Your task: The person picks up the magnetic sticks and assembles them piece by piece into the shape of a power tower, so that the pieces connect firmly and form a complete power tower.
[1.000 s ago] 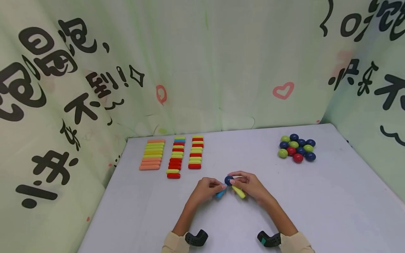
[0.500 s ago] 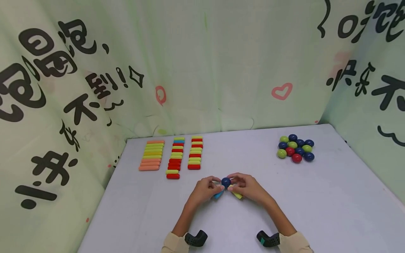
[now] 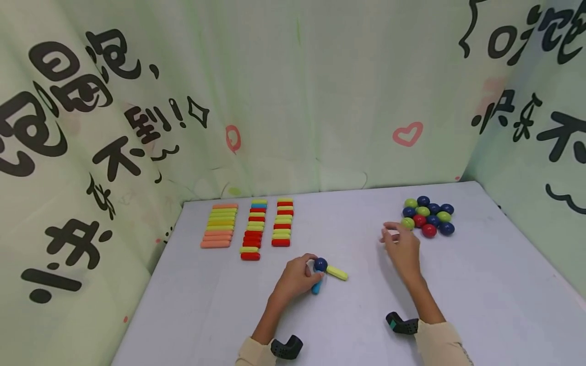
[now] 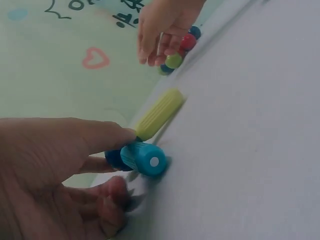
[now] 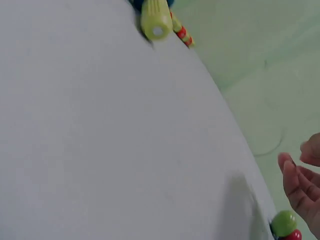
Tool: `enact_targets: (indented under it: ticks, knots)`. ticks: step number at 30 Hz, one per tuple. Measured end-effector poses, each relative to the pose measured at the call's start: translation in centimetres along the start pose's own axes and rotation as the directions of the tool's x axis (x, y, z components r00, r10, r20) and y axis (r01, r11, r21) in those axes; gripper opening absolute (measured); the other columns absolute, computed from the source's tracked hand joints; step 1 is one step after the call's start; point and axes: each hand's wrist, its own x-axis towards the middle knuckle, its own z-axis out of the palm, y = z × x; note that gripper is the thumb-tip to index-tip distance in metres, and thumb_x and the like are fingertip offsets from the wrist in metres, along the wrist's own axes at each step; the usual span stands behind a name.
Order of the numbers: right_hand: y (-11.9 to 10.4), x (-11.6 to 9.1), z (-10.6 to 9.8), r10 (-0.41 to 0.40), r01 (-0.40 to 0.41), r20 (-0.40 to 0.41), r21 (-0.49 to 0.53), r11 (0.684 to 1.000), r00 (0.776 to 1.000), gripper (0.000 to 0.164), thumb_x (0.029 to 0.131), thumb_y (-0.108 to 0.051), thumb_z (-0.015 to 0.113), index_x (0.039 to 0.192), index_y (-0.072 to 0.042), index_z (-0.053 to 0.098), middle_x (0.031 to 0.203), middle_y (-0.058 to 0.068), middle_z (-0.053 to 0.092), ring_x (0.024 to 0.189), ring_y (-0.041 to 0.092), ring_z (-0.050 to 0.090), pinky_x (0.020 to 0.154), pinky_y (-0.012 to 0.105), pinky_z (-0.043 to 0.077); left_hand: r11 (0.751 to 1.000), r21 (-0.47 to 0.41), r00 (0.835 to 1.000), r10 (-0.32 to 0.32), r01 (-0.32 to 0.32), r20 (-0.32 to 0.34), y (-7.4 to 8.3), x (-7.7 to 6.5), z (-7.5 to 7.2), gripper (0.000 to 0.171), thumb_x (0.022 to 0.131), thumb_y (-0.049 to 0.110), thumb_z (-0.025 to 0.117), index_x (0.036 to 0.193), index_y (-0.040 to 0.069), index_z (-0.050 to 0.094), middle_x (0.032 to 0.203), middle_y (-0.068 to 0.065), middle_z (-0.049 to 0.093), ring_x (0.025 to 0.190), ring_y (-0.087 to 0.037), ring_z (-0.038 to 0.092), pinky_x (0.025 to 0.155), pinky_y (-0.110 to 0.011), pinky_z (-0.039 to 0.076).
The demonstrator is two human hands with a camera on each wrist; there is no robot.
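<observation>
My left hand (image 3: 295, 278) pinches a dark blue ball (image 3: 321, 264) between thumb and index finger. A light blue ribbed stick (image 3: 316, 288) and a yellow-green stick (image 3: 338, 273) extend from that ball in different directions. In the left wrist view, the thumb lies at the junction, beside the light blue stick (image 4: 142, 159), while the yellow-green stick (image 4: 161, 114) points away. My right hand (image 3: 404, 252) hovers beside a cluster of balls, nearest a green one (image 3: 407, 223), its fingers loosely bent around nothing visible. The right wrist view shows its fingers (image 5: 296, 192) only at the edge.
Green, red (image 3: 429, 230) and dark blue balls lie bunched at the table's back right. Three columns of coloured sticks stand at the back left: an orange and yellow one (image 3: 220, 230), a mixed one (image 3: 253, 233) and a red and yellow one (image 3: 281, 226). A printed curtain (image 3: 343, 101) surrounds the white table (image 3: 480, 284).
My right hand has let go of the yellow-green stick and moved right, up to the ball cluster. My left hand still holds the joined pieces, which have shifted slightly left.
</observation>
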Motion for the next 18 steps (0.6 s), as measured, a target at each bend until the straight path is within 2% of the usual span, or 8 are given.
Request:
enact_targets:
  ticks: [1,3,5,7,9,14,16,18]
  knots:
    - [0.4,0.6,-0.3,-0.007,0.005,-0.05,-0.049,0.999,0.999,0.028,0.096,-0.011,0.059,0.12,0.004,0.063,0.106,0.023,0.068,0.081,0.029,0.069,0.066,0.029,0.057,0.999,0.038,1.0,0.019,-0.019,-0.017,0.0,0.1,0.1,0.051,0.089,0.034,0.071,0.135,0.017,0.056,0.09,-0.003,0.056,0.072,-0.011,0.052,0.057,-0.021,0.047]
    - [1.0,1.5,-0.9,-0.02,0.006,-0.094,-0.144,0.99,0.995,0.031,0.096,-0.009,0.058,0.123,0.006,0.061,0.117,0.027,0.063,0.097,0.037,0.065,0.083,0.041,0.056,0.991,0.117,0.997,0.069,-0.064,-0.037,0.1,0.1,0.2,0.051,0.09,0.036,0.07,0.136,0.022,0.056,0.109,-0.005,0.054,0.088,-0.012,0.053,0.067,-0.023,0.053]
    - [1.6,2.1,-1.2,-0.015,-0.003,-0.084,-0.211,0.978,0.996,0.034,0.095,-0.007,0.058,0.126,0.008,0.059,0.127,0.03,0.054,0.113,0.043,0.057,0.096,0.053,0.048,0.978,0.177,0.993,0.114,-0.107,-0.028,0.1,0.2,0.3,0.049,0.091,0.034,0.069,0.137,0.026,0.056,0.123,-0.007,0.052,0.1,-0.015,0.054,0.079,-0.027,0.056]
    - [1.9,2.3,-1.4,0.0,-0.015,-0.059,-0.253,0.967,0.998,0.036,0.095,-0.007,0.058,0.127,0.01,0.057,0.13,0.032,0.05,0.122,0.047,0.049,0.103,0.058,0.042,0.972,0.193,0.99,0.138,-0.133,-0.012,0.1,0.1,0.4,0.045,0.091,0.03,0.069,0.134,0.026,0.058,0.127,-0.007,0.053,0.106,-0.017,0.055,0.086,-0.032,0.056]
    - [2.1,2.5,-1.4,0.009,-0.022,-0.045,-0.284,0.958,0.999,0.036,0.094,-0.006,0.059,0.127,0.01,0.057,0.13,0.032,0.048,0.122,0.048,0.049,0.102,0.059,0.042,0.974,0.181,0.99,0.139,-0.135,-0.009,0.2,0.1,0.4,0.038,0.091,0.026,0.07,0.128,0.023,0.062,0.12,-0.006,0.057,0.105,-0.018,0.055,0.087,-0.035,0.057]
    - [2.1,2.7,-1.4,0.019,-0.034,-0.046,-0.344,0.938,0.999,0.039,0.094,-0.007,0.059,0.129,0.01,0.055,0.128,0.032,0.043,0.101,0.053,0.056,0.085,0.062,0.049,0.989,0.117,0.994,0.094,-0.087,-0.063,0.1,0.1,0.1,0.024,0.088,0.024,0.074,0.109,0.018,0.064,0.105,-0.003,0.061,0.099,-0.016,0.057,0.085,-0.038,0.057]
    - [2.0,2.9,-1.4,0.03,-0.045,-0.046,-0.361,0.932,0.998,0.039,0.093,-0.008,0.06,0.128,0.009,0.055,0.127,0.033,0.042,0.094,0.055,0.057,0.079,0.062,0.049,0.994,0.083,0.994,0.078,-0.072,-0.074,-0.1,0.2,-0.1,0.023,0.088,0.024,0.074,0.107,0.017,0.062,0.103,-0.001,0.062,0.096,-0.015,0.056,0.085,-0.035,0.057]
    - [2.0,3.0,-1.6,0.046,-0.053,-0.03,-0.364,0.93,0.999,0.038,0.093,-0.008,0.06,0.127,0.009,0.057,0.125,0.033,0.044,0.094,0.054,0.056,0.078,0.061,0.049,0.997,0.045,0.994,0.064,-0.06,-0.088,-0.2,0.3,-0.3,0.023,0.088,0.023,0.073,0.106,0.016,0.061,0.101,0.0,0.063,0.092,-0.013,0.054,0.081,-0.031,0.056]
